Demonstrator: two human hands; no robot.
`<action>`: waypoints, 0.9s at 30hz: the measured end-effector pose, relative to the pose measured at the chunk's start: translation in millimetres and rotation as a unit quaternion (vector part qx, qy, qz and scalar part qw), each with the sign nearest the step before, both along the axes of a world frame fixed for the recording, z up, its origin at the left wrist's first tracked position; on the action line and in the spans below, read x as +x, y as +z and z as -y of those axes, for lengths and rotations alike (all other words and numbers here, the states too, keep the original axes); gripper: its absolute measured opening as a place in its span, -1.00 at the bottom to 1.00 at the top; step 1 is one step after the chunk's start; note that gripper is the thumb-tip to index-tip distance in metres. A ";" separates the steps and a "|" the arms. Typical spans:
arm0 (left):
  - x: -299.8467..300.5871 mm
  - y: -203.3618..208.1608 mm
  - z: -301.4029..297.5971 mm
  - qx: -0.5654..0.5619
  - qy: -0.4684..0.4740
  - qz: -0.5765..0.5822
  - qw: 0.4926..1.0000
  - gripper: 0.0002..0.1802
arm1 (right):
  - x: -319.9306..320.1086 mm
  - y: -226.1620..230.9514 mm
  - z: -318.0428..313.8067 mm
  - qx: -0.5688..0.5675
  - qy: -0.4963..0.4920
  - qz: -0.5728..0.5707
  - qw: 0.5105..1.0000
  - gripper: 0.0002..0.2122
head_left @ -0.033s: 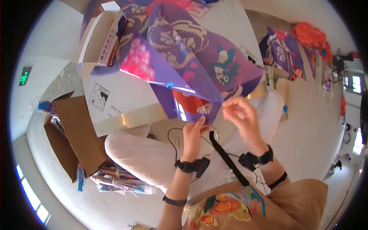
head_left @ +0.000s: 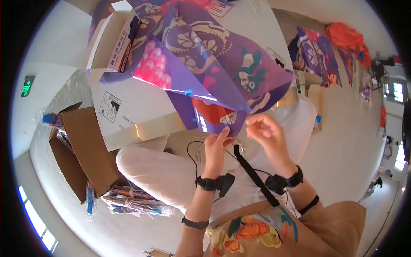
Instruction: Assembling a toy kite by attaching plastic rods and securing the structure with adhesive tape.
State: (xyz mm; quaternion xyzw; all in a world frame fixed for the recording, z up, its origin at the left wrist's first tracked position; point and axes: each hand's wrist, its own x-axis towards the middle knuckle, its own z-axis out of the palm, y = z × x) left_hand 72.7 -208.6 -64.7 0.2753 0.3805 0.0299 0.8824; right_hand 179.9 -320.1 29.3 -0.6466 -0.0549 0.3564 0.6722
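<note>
head view: a white tabletop (head_left: 139, 107) fills the far middle, printed with small drawings, with a shiny tape strip (head_left: 147, 136) along its near edge. around it spreads a pale floor (head_left: 346, 137); a green exit sign (head_left: 28, 85) hangs on the wall at the far left, and bright windows (head_left: 36, 218) show at the near left. a purple sheet (head_left: 203, 77) lies across much of the tabletop, its near end folded up toward me. my left hand (head_left: 215, 154) pinches that near end, thumb on top; my right hand (head_left: 267, 132) is half curled just beside its right edge, and i cannot tell whether it grips anything. a white box (head_left: 113, 47) stands open at the far left, covering some purple. an open brown carton (head_left: 92, 150) and wrapped bundles (head_left: 135, 201) sit on the left; a red bag (head_left: 344, 38) is at the far right. a black strap (head_left: 254, 177) crosses my lap.
</note>
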 end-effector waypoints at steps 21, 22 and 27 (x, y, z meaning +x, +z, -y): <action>-12.4 10.8 33.2 -0.038 0.021 0.026 0.999 -0.84 | -54.6 -23.4 33.6 -0.105 -0.135 -0.151 0.974 -0.68; -12.4 11.4 32.9 -0.038 0.021 0.024 0.999 -0.84 | -54.5 -24.1 32.9 -0.111 -0.132 -0.150 0.974 -0.68; -13.0 9.4 33.2 -0.044 0.019 0.017 0.999 -0.84 | -54.6 -28.5 31.9 -0.109 -0.139 -0.154 0.972 -0.68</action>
